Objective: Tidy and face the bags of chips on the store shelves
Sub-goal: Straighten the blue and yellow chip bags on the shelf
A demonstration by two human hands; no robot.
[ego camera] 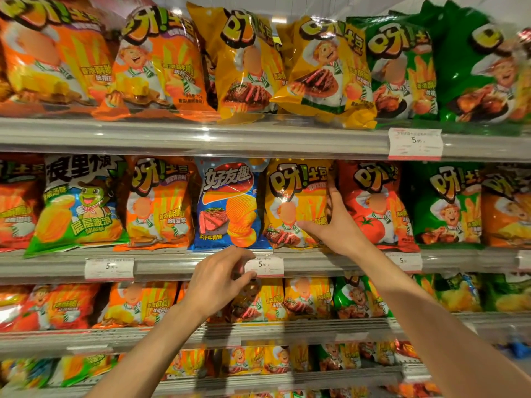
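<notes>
A yellow chip bag (290,193) stands upright on the middle shelf, between a blue steak-flavour bag (230,205) and a red tomato bag (373,202). My right hand (334,219) grips the yellow bag's right edge, thumb across its front and fingers behind the side. My left hand (221,278) hovers lower, in front of the middle shelf rail (178,264), fingers loosely curled near a price tag (265,265) and holding nothing.
The shelf above carries orange, yellow and green bags; the yellow one (324,73) leans left. More bags fill the two lower shelves (301,326). A green-and-white frog bag (77,202) and an orange bag (161,202) stand left of the blue one.
</notes>
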